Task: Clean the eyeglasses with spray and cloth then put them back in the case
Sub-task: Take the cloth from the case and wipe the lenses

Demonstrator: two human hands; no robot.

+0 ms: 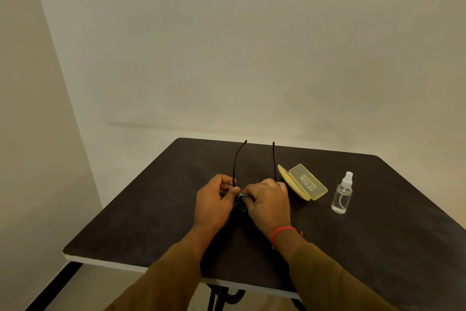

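Black eyeglasses [237, 159] are held over the middle of the dark table [126, 222], their two thin arms unfolded and pointing away from me. My left hand [214, 199] grips the frame at the left hinge. My right hand [268, 199] pinches a dark cloth [239, 206] against the frame front; the lenses are hidden behind my fingers. A yellow glasses case [306, 183] lies open just right of my right hand. Further right stands a clear spray bottle [342, 194] with a white nozzle, upright.
The table sits in a corner of plain pale walls [227, 46]; its white front edge [106, 262] is near me. Black metal legs [216, 298] show beneath it. A red thread band [281, 231] is on my right wrist.
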